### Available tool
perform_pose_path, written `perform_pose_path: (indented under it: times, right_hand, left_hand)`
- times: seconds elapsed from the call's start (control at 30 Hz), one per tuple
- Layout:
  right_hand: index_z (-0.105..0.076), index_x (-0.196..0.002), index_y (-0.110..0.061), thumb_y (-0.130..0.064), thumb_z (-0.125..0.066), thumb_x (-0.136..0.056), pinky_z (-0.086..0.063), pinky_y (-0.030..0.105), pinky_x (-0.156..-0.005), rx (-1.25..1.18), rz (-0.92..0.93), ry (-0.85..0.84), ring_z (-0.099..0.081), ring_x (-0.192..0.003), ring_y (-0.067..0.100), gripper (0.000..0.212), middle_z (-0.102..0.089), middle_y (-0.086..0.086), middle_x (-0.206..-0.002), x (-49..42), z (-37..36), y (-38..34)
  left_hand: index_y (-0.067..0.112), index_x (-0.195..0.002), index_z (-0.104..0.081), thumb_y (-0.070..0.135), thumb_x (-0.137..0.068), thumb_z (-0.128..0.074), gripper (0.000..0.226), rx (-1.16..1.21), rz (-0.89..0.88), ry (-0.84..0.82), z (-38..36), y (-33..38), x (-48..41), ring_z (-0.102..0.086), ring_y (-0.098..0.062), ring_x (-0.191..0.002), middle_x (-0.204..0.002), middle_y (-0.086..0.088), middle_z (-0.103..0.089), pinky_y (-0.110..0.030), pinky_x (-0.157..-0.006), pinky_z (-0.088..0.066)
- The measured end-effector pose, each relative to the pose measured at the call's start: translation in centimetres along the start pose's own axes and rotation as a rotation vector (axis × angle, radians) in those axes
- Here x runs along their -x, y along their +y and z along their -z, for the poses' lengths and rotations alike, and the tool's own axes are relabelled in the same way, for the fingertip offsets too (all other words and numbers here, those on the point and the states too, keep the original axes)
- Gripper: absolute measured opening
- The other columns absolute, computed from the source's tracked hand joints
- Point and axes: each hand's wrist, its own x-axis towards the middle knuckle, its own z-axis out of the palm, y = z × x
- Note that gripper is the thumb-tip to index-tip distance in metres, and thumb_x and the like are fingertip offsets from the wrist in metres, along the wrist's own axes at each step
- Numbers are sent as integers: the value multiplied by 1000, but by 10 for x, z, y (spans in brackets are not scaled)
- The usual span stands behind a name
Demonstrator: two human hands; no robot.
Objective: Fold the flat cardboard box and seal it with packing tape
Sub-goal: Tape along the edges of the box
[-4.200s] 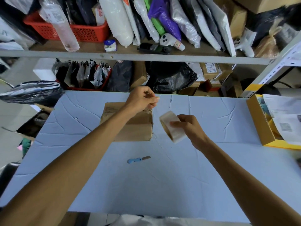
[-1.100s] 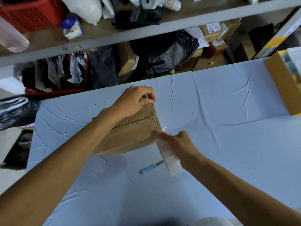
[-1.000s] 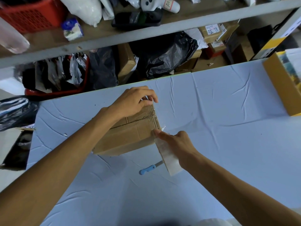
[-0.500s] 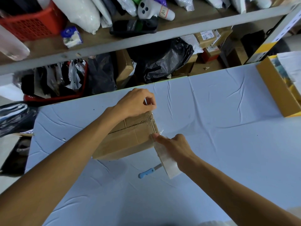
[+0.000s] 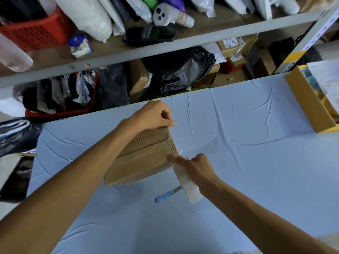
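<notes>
Your left hand (image 5: 153, 115) pinches clear tape at the cardboard box's (image 5: 143, 158) one-o'clock corner; your right hand (image 5: 197, 168) grips the tape roll (image 5: 187, 184) at four o'clock.

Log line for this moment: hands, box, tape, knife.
left hand: pins tape end on box | right hand: holds tape roll at box edge | knife: on table, untouched

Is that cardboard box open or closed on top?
Closed: the box has its top flaps folded flat, meeting at a seam.
</notes>
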Motion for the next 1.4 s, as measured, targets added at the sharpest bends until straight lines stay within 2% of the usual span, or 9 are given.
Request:
perform_pose_path:
  times: [0.1, 0.23, 0.33, 0.43, 0.5, 0.6, 0.87, 1.2, 1.4]
  right_hand:
    - [-51, -88, -9, -62, -70, -70, -31, 25, -52, -1, 11, -3, -45, -64, 13, 59, -49, 2, -79, 1, -1, -1]
    - [-48, -84, -12, -64, -68, -71, -32, 26, -53, 22, 22, 3, -44, -64, 14, 57, -48, 2, -77, 1, -1, -4]
    - [-48, -82, -12, -66, -68, -70, -37, 29, -57, 45, 36, 23, -49, -68, 17, 58, -53, 5, -82, 0, 0, -6]
    - [-47, -79, -13, -65, -70, -69, -36, 29, -55, 37, 30, 24, -48, -66, 17, 58, -52, 5, -81, 1, 0, -6]
    - [-45, -76, -14, -64, -71, -67, -32, 28, -52, 18, 24, 20, -43, -62, 15, 58, -47, 3, -75, 1, 1, -6]
    - [-45, -79, -13, -63, -73, -66, -30, 27, -52, -10, 22, 19, -41, -62, 14, 59, -45, 2, -76, 1, 3, -8]
    - [-47, -85, -13, -61, -73, -69, -31, 26, -52, -23, 10, 13, -42, -64, 14, 57, -47, 2, -78, 1, 4, -10]
    - [-41, -73, -13, -57, -75, -70, -26, 26, -47, -76, 48, 13, -35, -53, 14, 56, -37, 0, -66, -5, -1, -21]
    - [-41, -76, -14, -54, -74, -73, -29, 26, -50, -109, 40, 20, -40, -60, 14, 52, -42, 0, -74, -12, 1, -34]
  left_hand:
    - [12, -66, -68, 32, -81, -73, 25, -41, 42, 0, 0, 1, -3, -63, -8, -70, -63, 10, -63, -29, -65, -49]
    - [-5, -65, -64, 29, -82, -71, 39, -146, 97, 27, -5, 2, -11, -67, -30, -69, -69, -18, -68, -39, -64, -53]
    - [3, -58, -58, 24, -81, -72, 34, -183, 124, 35, -7, 5, -13, -67, -33, -72, -67, -20, -65, -38, -64, -52]
    - [6, -83, -63, 17, -77, -73, 16, -154, 210, 32, -7, 4, -15, -65, -30, -89, -86, -9, -65, -39, -75, -50]
    - [17, -107, -56, 18, -72, -76, 41, -38, 334, 15, -8, -3, -17, -59, -27, -99, -106, -6, -62, -38, -78, -49]
    - [24, -102, -61, 20, -67, -82, 40, 176, 394, 68, -8, -9, -14, -63, -24, -95, -106, -7, -65, -34, -75, -51]
    - [32, -99, -70, 31, -79, -74, 20, 175, -51, -82, -4, -19, 33, -56, -7, -105, -107, 8, -59, -29, -95, -45]
    - [21, -89, -73, 10, -82, -71, 13, 105, -137, 17, -2, -11, 19, -54, -9, -102, -106, 4, -54, -28, -93, -44]
    - [36, -93, -71, 30, -85, -67, 11, 61, -165, -106, 1, -12, 12, -35, -7, -122, -118, 17, -55, -36, -108, -30]
